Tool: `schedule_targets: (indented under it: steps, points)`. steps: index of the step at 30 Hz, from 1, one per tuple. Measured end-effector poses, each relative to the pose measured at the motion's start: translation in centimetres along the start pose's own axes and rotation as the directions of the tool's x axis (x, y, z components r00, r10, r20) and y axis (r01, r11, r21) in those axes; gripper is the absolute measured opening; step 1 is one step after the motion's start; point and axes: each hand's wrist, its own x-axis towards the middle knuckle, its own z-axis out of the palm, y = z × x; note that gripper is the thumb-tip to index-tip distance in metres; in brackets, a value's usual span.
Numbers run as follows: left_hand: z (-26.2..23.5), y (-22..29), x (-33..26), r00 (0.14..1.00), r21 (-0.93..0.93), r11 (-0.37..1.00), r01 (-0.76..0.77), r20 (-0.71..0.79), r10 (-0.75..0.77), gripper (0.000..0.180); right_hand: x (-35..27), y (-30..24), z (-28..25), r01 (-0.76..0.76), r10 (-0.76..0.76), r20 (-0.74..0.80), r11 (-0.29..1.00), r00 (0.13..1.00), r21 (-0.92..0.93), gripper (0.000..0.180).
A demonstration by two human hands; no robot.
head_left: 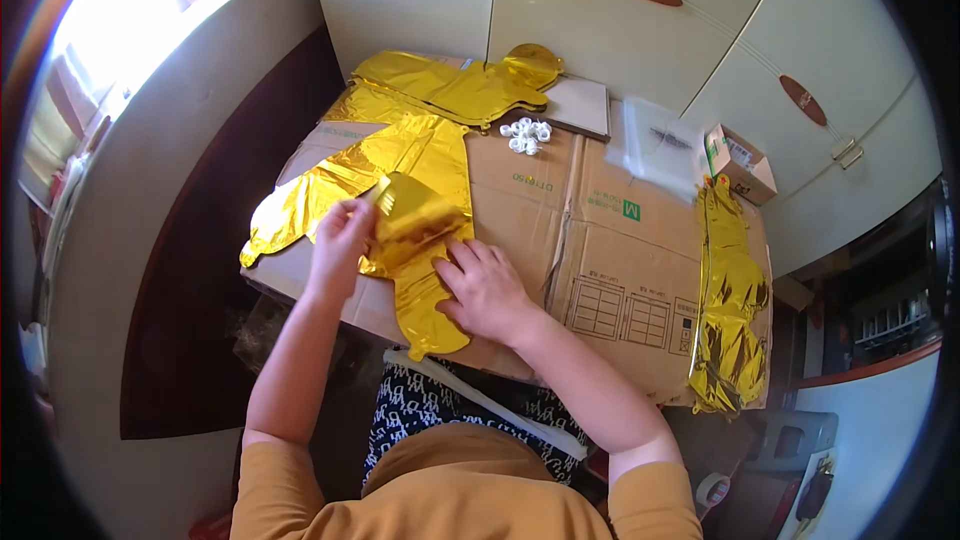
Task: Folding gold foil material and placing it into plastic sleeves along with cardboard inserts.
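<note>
A flat, uninflated gold foil balloon (432, 292) lies partly folded near the front of the cardboard. My left hand (344, 240) pinches a raised flap of it between thumb and fingers. The lifted part is slightly blurred. My right hand (487, 290) rests on the balloon's right edge with its fingers spread, pressing it against the cardboard. Beneath and behind it spreads more gold foil (300, 205), reaching to the left corner. Where one foil piece ends and the other begins, I cannot tell.
Flattened cardboard (515, 230) covers the table. Stacked gold foil balloons (440, 80) lie at the back, beside a cluster of small white rolls (525, 135). At right are clear plastic bags (650, 145), a small open box (740, 162) and a folded gold foil bundle (730, 310). Cabinets stand behind.
</note>
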Motion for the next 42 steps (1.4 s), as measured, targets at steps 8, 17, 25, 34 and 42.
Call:
schedule_targets:
  steps: [8, 17, 25, 34, 42]
  points:
    - [-21.1, 2.2, 20.9, 0.928, -0.539, 0.842, 0.035, -0.295, -0.228, 0.029, 5.4, 0.1, -3.2, -0.053, 0.099, 0.460, 0.992, 0.882, -0.111, 0.075]
    - [-43.5, 17.0, 18.0, 0.511, -0.267, 0.784, -0.561, -0.856, 0.074, 0.036, 10.9, 3.1, 0.2, -0.146, 0.201, 0.357, 0.974, 0.912, -0.175, 0.079]
    - [-20.1, 12.3, 3.7, 0.780, 0.025, 0.856, -0.516, -0.399, 0.482, 0.027, 8.4, 4.8, -1.0, -0.402, 0.367, 0.166, 0.826, 0.915, 0.395, 0.075]
    - [14.0, -1.9, -14.9, 0.851, -0.008, 0.999, -0.053, 0.522, 0.049, 0.019, -8.0, 4.1, -11.2, -0.568, 0.495, 0.608, -0.251, 0.620, 0.784, 0.046]
    - [16.2, 2.1, -8.0, 0.647, 0.585, 0.450, -0.675, 0.762, -0.021, 0.059, -19.9, 11.6, -13.0, -0.485, 0.803, 0.251, 0.052, 0.540, 0.873, 0.044]
